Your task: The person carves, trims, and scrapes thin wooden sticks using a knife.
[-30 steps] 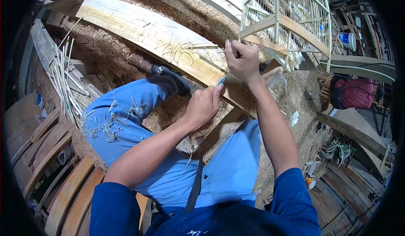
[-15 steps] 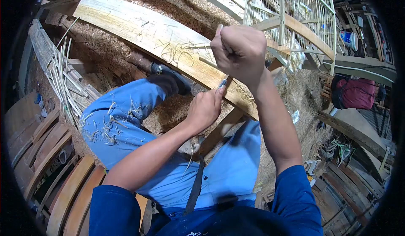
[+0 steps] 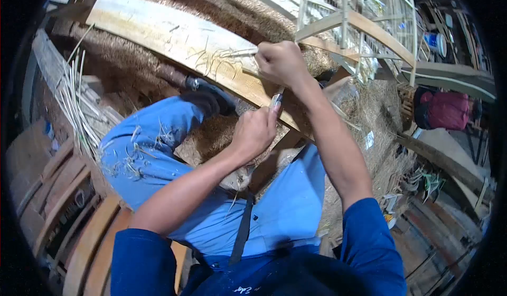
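My left hand (image 3: 254,132) is closed around a small tool (image 3: 275,101), probably a knife, whose pale tip points up toward the wooden plank (image 3: 153,24). Just above and right of it, my right hand (image 3: 282,62) is a fist over the plank. A thin light strip (image 3: 240,53) runs leftward from that fist along the plank; its end inside the fist is hidden. Curled shavings (image 3: 219,65) lie on the plank beside the strip. More shavings cling to the blue trousers (image 3: 142,142) at the knee.
A cage of thin bars (image 3: 364,26) stands at the upper right. A bundle of thin sticks (image 3: 79,100) leans at the left. Curved wooden slats (image 3: 90,243) lie at the lower left. On the right are a dark red bag (image 3: 448,111) and a white bucket (image 3: 434,43).
My right fist first rose toward the camera, then went back down and left over the plank. My left hand stayed nearly in place with the tool.
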Motion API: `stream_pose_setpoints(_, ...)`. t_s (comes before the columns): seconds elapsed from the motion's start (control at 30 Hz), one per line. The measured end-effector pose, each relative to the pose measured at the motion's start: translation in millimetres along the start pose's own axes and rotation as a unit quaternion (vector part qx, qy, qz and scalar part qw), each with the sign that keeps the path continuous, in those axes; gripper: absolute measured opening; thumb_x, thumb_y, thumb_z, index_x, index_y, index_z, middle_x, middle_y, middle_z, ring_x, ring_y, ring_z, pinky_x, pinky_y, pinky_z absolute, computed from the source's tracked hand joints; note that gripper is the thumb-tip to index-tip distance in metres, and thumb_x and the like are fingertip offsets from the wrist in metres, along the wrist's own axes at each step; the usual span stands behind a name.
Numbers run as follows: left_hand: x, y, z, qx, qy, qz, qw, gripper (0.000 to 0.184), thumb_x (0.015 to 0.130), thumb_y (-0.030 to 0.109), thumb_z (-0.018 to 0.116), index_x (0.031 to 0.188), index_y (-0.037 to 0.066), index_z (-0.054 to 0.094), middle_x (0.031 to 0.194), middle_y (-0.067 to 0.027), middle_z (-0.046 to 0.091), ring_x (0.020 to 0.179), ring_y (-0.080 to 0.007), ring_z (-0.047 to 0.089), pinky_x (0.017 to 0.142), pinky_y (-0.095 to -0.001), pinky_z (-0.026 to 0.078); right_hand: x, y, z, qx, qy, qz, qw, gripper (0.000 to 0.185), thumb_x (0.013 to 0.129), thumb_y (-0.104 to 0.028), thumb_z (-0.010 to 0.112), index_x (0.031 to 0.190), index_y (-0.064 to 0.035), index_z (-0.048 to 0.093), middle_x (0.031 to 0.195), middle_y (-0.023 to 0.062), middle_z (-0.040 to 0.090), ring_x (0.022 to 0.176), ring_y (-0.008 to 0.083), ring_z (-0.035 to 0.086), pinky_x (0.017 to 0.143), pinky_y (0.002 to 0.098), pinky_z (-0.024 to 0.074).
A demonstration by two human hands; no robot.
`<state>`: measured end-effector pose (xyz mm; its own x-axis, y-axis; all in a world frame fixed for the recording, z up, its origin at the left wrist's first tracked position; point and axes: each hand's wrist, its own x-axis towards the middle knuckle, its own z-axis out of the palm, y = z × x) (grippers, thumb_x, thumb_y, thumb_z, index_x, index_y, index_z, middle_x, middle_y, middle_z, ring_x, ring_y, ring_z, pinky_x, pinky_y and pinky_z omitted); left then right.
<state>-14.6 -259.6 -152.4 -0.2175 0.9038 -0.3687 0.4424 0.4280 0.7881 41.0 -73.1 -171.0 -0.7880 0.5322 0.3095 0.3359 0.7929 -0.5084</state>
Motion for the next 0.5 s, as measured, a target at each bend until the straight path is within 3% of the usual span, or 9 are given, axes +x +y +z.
stream_pose_setpoints(0.07,0.4,-12.9,4.6,-0.004,0.007,0.033,0.999,0.052,0.112,0.032,0.047,0.084,-0.005,0.069,0.074,-0.0355,0.064,0.075,-0.0552,0.066,0.07,-0.0639,0.052,7.0,4.1,-11.1,0.03,0.025,0.026,0.999,0.019,0.089,-0.009,0.07,0.072,-0.0023,0.061,0.061,0.0159,0.062,0.053,0.0302,0.066,0.057,0.0399,0.0536)
stream_pose_setpoints(0.13,-0.2,-9.9,5.0,-0.016,0.001,0.017,1.0,0.052,0.112,0.034,0.046,0.085,-0.005,0.069,0.074,-0.0352,0.064,0.075,-0.0558,0.066,0.07,-0.0641,0.051,0.3,-3.6,-23.3,0.15,0.048,0.091,0.983,0.027,0.094,-0.015,0.068,0.072,-0.0019,0.06,0.059,0.0163,0.059,0.05,0.0276,0.062,0.055,0.041,0.0514)
stream_pose_setpoints(0.2,-2.3,-10.3,6.1,-0.029,0.003,0.005,1.0,0.051,0.112,0.035,0.046,0.089,-0.005,0.069,0.076,-0.0354,0.064,0.077,-0.0565,0.066,0.071,-0.0641,0.051,-18.2,-16.1,-38.7,0.148,0.093,0.116,0.978,0.031,0.099,-0.019,0.067,0.074,-0.0013,0.061,0.057,0.0152,0.057,0.049,0.0229,0.058,0.055,0.0406,0.0493)
stream_pose_setpoints(0.27,-5.7,-9.3,7.2,-0.039,0.001,-0.004,0.999,0.051,0.112,0.035,0.046,0.09,-0.005,0.068,0.078,-0.0358,0.065,0.079,-0.0567,0.066,0.072,-0.0643,0.051,-37.4,-34.2,-52.3,0.071,0.218,0.28,0.932,0.035,0.103,-0.02,0.067,0.075,0.001,0.061,0.057,0.0146,0.056,0.049,0.0194,0.053,0.054,0.0398,0.0466)
stream_pose_setpoints(0.33,-3.8,-7.8,7.4,-0.047,0.0,-0.007,0.999,0.051,0.112,0.036,0.046,0.092,-0.005,0.068,0.08,-0.0362,0.065,0.081,-0.0569,0.066,0.072,-0.0645,0.05,-72.5,-46.8,-48.7,0.05,0.196,0.343,0.917,0.039,0.104,-0.025,0.068,0.077,0.0027,0.064,0.058,0.0153,0.058,0.05,0.02,0.054,0.054,0.0401,0.0451)
stream_pose_setpoints(0.4,-4.9,-9.6,8.7,-0.048,-0.001,-0.009,0.999,0.051,0.113,0.036,0.046,0.092,-0.006,0.067,0.082,-0.0368,0.065,0.083,-0.057,0.066,0.073,-0.0648,0.05,-92.5,-75.8,-35.0,0.072,0.235,0.316,0.916,0.04,0.102,-0.028,0.069,0.078,0.0028,0.067,0.058,0.0166,0.061,0.05,0.023,0.056,0.054,0.0426,0.0444)
stream_pose_setpoints(0.5,-4.5,-10.3,7.6,-0.052,-0.009,-0.001,0.999,0.049,0.112,0.032,0.044,0.094,-0.007,0.067,0.084,-0.0372,0.066,0.086,-0.0571,0.066,0.076,-0.0642,0.05,-114.2,-103.3,-20.0,0.08,0.085,0.471,0.875,0.039,0.099,-0.036,0.072,0.084,0.0005,0.072,0.066,0.0162,0.07,0.058,0.0322,0.067,0.06,0.0431,0.0511)
